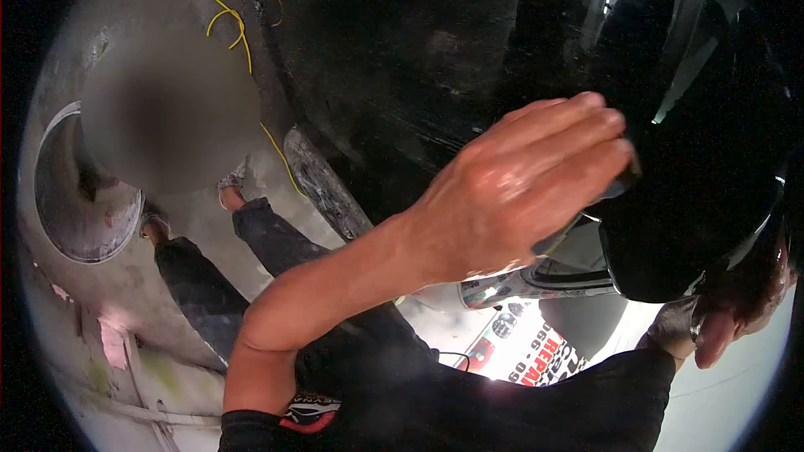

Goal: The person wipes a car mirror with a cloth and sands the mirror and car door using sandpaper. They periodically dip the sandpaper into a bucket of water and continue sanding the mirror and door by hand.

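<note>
My left hand [536, 172] reaches across the middle with its back to the camera. Its fingers are bent together around a small dark pad [621, 184], mostly hidden under the fingertips, against a glossy black curved panel [687, 201]. Water drops and pale reflections show on the panel's upper part. At the far right, my right hand [741, 310] looks wet and lies by the panel's lower right edge. Its thumb points down, apart from the other fingers, which are partly lost in shadow.
A yellow cord [244, 42] runs over the grey floor [335, 238]. At the left stands a round container [88, 230] beside a blurred grey patch. Legs in dark trousers [197, 285] extend across the lower left. A sign with red lettering [543, 356] shows below the panel.
</note>
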Tool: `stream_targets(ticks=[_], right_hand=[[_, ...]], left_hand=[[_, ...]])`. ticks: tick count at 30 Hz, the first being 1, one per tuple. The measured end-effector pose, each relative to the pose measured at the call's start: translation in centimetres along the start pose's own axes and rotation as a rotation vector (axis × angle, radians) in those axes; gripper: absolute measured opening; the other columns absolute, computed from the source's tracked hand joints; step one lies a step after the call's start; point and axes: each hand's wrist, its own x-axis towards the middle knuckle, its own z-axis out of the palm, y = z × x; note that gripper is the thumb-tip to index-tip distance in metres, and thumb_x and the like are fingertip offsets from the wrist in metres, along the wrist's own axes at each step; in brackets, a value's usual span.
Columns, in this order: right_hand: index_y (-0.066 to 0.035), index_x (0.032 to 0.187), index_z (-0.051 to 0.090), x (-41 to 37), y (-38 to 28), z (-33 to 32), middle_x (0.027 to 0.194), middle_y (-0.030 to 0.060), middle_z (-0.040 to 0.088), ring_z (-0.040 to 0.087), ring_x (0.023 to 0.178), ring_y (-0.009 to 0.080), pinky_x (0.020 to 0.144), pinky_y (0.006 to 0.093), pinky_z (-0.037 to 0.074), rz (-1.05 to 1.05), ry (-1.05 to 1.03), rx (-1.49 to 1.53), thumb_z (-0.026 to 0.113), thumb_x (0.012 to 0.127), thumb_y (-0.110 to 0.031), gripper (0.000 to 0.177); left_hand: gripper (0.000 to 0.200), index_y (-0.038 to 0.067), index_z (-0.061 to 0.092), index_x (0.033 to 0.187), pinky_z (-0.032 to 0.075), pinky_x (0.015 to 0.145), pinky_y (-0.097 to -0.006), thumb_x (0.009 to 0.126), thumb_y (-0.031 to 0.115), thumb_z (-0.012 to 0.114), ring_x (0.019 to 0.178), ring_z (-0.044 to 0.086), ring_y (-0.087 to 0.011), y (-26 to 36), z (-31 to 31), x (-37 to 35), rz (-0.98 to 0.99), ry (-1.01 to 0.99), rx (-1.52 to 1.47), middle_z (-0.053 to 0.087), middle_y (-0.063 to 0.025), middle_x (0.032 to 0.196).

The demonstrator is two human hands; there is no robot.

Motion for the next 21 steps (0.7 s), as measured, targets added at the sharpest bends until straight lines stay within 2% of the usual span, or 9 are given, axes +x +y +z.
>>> stream_targets(ticks=[3, 5, 6, 8, 11, 14, 15, 18, 21], right_hand=[[-0.002, 0.144, 0.054, -0.1, 0.6, -0.2, 0.139, 0.0355, 0.052, 0.041, 0.141, 0.0448, 0.111, 0.0631, 0.042, -0.049, 0.002, 0.028, 0.006, 0.091, -0.085, 0.110], [-0.002, 0.146, 0.052, -0.5, 0.2, 0.0, 0.141, 0.0350, 0.051, 0.041, 0.141, 0.0450, 0.112, 0.0630, 0.041, 0.072, 0.031, 0.056, 0.005, 0.091, -0.085, 0.110], [-0.003, 0.146, 0.052, 1.4, -2.2, 1.3, 0.142, 0.0353, 0.050, 0.041, 0.141, 0.0451, 0.112, 0.0630, 0.041, 0.248, 0.061, 0.057, 0.005, 0.091, -0.085, 0.110], [-0.003, 0.146, 0.052, 1.8, -2.4, 1.4, 0.144, 0.0365, 0.046, 0.040, 0.142, 0.0452, 0.112, 0.0631, 0.040, 0.255, 0.041, 0.052, 0.005, 0.090, -0.087, 0.111], [-0.003, 0.145, 0.054, -1.5, 1.6, -0.6, 0.147, 0.0385, 0.041, 0.038, 0.143, 0.0454, 0.112, 0.0633, 0.040, -0.075, -0.046, 0.083, 0.007, 0.087, -0.090, 0.115], [-0.005, 0.146, 0.054, -3.1, 3.0, -0.2, 0.147, 0.0388, 0.040, 0.037, 0.143, 0.0459, 0.112, 0.0635, 0.040, -0.078, 0.022, 0.182, 0.009, 0.085, -0.092, 0.115], [-0.006, 0.146, 0.054, -2.8, 3.2, 0.1, 0.147, 0.0387, 0.040, 0.037, 0.143, 0.0460, 0.113, 0.0635, 0.040, -0.090, 0.033, 0.222, 0.009, 0.085, -0.092, 0.114], [-0.008, 0.147, 0.053, -0.8, 1.6, 1.0, 0.146, 0.0355, 0.045, 0.036, 0.144, 0.0460, 0.113, 0.0636, 0.040, -0.018, 0.093, 0.281, 0.009, 0.087, -0.090, 0.111], [-0.009, 0.148, 0.053, 1.5, -2.8, 0.9, 0.147, 0.0281, 0.050, 0.035, 0.144, 0.0453, 0.113, 0.0626, 0.040, 0.237, 0.028, 0.081, 0.009, 0.090, -0.088, 0.107]], left_hand=[[0.029, -0.003, 0.069, 0.115, 0.056, 0.103, -0.0465, 0.086, 0.003, 0.070, 0.120, 0.065, -0.0348, -0.2, 0.2, 2.4, 0.027, -0.081, -0.062, 0.069, -0.0228, 0.122], [0.028, -0.004, 0.069, 0.114, 0.056, 0.102, -0.0463, 0.087, 0.002, 0.069, 0.118, 0.066, -0.0350, -0.3, -0.1, 2.0, -0.005, -0.083, -0.068, 0.070, -0.0229, 0.119], [0.027, -0.004, 0.069, 0.113, 0.056, 0.102, -0.0461, 0.087, 0.002, 0.069, 0.117, 0.067, -0.0353, 0.2, -0.6, 0.8, -0.043, -0.064, -0.059, 0.070, -0.0230, 0.118], [0.027, -0.004, 0.068, 0.113, 0.056, 0.102, -0.0459, 0.087, 0.003, 0.069, 0.116, 0.067, -0.0354, 0.6, -1.0, 0.2, -0.069, -0.046, -0.032, 0.070, -0.0233, 0.117], [0.030, -0.004, 0.068, 0.115, 0.054, 0.105, -0.0456, 0.087, 0.007, 0.071, 0.121, 0.065, -0.0353, 0.3, -0.3, 1.2, -0.011, -0.042, -0.040, 0.069, -0.0233, 0.120], [0.033, -0.003, 0.069, 0.118, 0.053, 0.107, -0.0455, 0.087, 0.006, 0.072, 0.124, 0.063, -0.0354, 0.3, -0.3, 2.1, -0.022, -0.135, -0.024, 0.068, -0.0237, 0.124], [0.035, -0.005, 0.068, 0.119, 0.053, 0.106, -0.0458, 0.086, 0.006, 0.070, 0.125, 0.063, -0.0367, 0.4, -0.2, 1.0, -0.055, -0.090, -0.008, 0.067, -0.0241, 0.126], [0.040, -0.009, 0.067, 0.122, 0.052, 0.105, -0.0461, 0.084, 0.005, 0.068, 0.125, 0.062, -0.0393, 0.8, 0.3, -2.0, -0.097, 0.017, 0.062, 0.067, -0.0251, 0.128], [0.041, -0.008, 0.067, 0.122, 0.053, 0.105, -0.0457, 0.081, -0.001, 0.070, 0.124, 0.063, -0.0394, 1.2, 0.4, -0.1, -0.064, 0.031, 0.070, 0.067, -0.0251, 0.127]])
